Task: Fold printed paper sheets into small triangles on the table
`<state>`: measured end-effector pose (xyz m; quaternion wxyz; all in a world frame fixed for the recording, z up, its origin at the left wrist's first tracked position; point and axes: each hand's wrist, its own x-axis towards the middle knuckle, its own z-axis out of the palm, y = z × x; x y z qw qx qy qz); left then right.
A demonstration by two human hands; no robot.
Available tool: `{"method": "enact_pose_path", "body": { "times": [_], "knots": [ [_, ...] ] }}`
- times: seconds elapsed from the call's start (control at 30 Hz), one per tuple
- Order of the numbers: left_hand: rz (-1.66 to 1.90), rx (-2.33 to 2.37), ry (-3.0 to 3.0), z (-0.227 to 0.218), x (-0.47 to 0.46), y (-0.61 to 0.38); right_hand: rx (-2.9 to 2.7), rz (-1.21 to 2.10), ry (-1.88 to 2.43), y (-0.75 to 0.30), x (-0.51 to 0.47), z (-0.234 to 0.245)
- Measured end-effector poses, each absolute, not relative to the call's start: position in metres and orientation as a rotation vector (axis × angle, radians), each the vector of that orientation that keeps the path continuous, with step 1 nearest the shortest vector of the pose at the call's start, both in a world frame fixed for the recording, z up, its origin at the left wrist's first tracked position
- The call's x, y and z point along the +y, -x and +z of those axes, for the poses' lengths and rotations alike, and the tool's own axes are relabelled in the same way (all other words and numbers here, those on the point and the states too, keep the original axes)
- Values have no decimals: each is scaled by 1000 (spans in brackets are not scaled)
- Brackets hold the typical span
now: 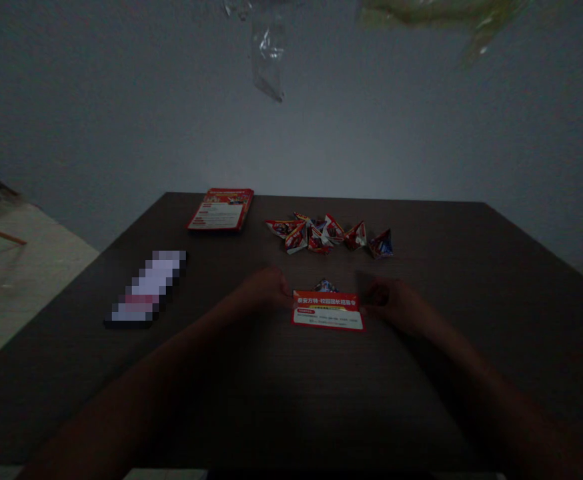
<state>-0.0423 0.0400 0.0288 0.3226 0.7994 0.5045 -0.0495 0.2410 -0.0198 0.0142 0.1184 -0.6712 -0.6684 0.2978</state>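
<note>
A red and white printed leaflet (327, 312) is between my two hands, just above or on the dark table. Its lower part is flat, and a bluish pointed fold shows behind the top edge. At the upper left corner, my left hand (270, 287) is closed on the paper. My right hand (392, 303) pinches the right edge, with its fingers bent and in shadow. Beyond the hands lies a row of several folded paper pieces (319, 235) in the same red, white and blue print.
At the back left of the table (291, 400) sits a stack of leaflets (220, 210). A phone (146, 290), its screen blurred, lies left of my left forearm. A pale wall (121, 120) rises behind the table, with clear plastic (269, 60) hanging on it.
</note>
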Motion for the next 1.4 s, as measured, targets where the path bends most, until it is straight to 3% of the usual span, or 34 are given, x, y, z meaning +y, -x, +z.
{"method": "enact_pose_path", "body": {
  "times": [0.67, 0.87, 1.2, 1.4],
  "knots": [
    [-122, 1311, -2079, 25, 44, 45, -1984, 886, 1655, -231, -21, 3],
    [-76, 1291, -2079, 23, 45, 47, -1826, 1049, 1629, -220, -24, 13],
    [605, 1060, -2623, 39, -8, 9, -1170, 1354, 1439, -216, -23, 10],
    [621, 985, -2948, 27, -21, 2, -971, 1423, 1324, -214, -21, 6]
  ]
}}
